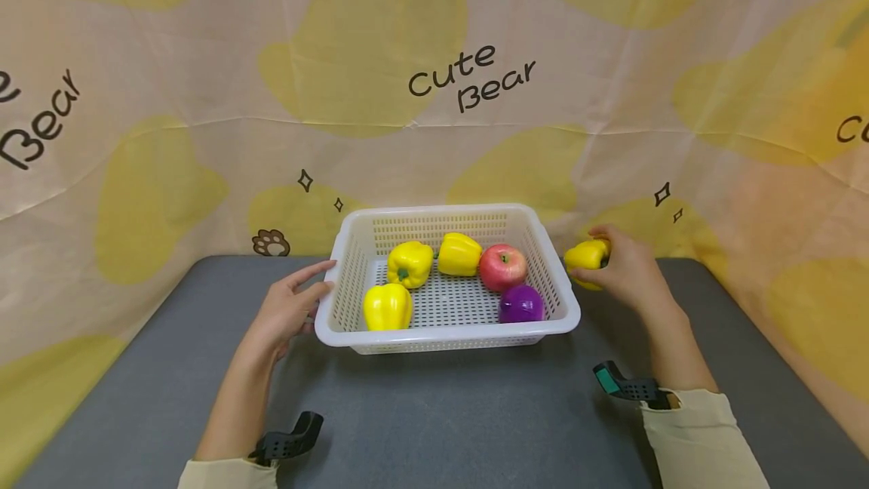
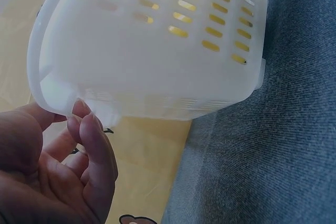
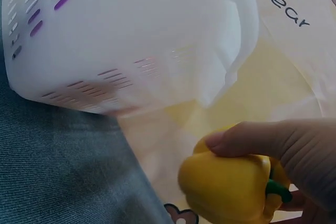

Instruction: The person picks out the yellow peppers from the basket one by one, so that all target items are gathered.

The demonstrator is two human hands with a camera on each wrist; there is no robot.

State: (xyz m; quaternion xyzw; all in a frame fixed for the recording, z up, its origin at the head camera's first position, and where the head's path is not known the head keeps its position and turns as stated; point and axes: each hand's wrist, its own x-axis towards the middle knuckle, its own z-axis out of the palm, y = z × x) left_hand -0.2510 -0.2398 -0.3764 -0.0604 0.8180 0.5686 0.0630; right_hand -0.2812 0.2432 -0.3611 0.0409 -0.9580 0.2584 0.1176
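A white plastic basket (image 1: 448, 336) stands on the grey table. My left hand (image 1: 288, 312) holds the rim at its left end; in the left wrist view the curled fingers (image 2: 97, 148) meet the rim's edge. Just outside the right end, my right hand (image 1: 627, 270) grips a yellow bell pepper (image 1: 585, 256) between thumb and fingers. Its green stem shows in the right wrist view, where the pepper (image 3: 226, 182) is apart from the basket. Whether it touches the table is unclear.
Inside the basket lie three yellow bell peppers (image 1: 410, 263), a red apple (image 1: 503, 268) and a round purple item (image 1: 521, 304), perhaps an onion. A printed cloth (image 1: 380, 59) hangs behind the table (image 1: 434, 413). Black bands (image 1: 288, 440) are on both wrists.
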